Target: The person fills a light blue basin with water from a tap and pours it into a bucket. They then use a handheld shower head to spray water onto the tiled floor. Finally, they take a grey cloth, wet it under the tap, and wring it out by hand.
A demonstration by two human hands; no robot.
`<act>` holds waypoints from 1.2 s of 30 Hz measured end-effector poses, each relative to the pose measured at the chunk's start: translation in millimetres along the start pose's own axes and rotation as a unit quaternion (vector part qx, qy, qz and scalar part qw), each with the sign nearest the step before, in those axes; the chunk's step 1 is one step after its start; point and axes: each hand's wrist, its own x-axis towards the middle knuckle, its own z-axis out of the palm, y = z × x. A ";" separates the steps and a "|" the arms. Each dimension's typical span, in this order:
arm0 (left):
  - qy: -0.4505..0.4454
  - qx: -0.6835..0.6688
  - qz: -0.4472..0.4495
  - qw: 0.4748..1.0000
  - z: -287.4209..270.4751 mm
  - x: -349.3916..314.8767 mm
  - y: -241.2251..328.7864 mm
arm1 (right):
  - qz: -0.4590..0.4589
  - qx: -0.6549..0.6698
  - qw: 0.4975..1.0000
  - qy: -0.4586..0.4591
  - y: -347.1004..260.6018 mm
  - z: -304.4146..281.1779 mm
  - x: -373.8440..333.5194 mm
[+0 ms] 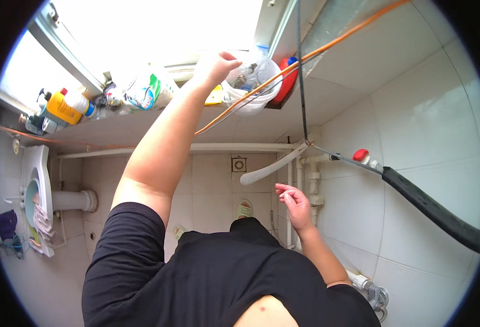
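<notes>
My left arm reaches up to the window sill, where my left hand (218, 68) is closed beside the rim of a white plastic tub (251, 103). Its fingers curl together, and whatever they hold, if anything, is hidden. Crumpled clear plastic and small dark items lie in the tub (275, 73). A red bottle with a blue cap (288, 82) stands against the tub's right side. Lower down, in front of my body, my right hand (296, 208) hangs in the air with loosely stretched fingers and nothing in it.
An orange cable (338, 41) slants past the tub. A white curved bar (270, 170) and a black padded tube (436, 210) hang from a dark cord. Bottles (63, 107) and a white-green bag (147, 90) line the sill. A washbasin (43, 191) is at left.
</notes>
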 end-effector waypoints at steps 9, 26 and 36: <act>0.007 -0.151 0.229 0.962 10.5 -125.4 -15.9 | 0.041 -0.102 0.979 0.175 30.7 -28.7 -45.1; -0.439 -0.113 -0.096 0.886 -3.2 -304.2 -194.6 | -0.103 0.305 0.651 0.687 -21.0 -26.1 -322.0; -0.436 -0.056 -0.121 0.890 -23.8 -356.9 -210.2 | 0.016 -0.174 0.798 0.577 2.8 6.7 -318.3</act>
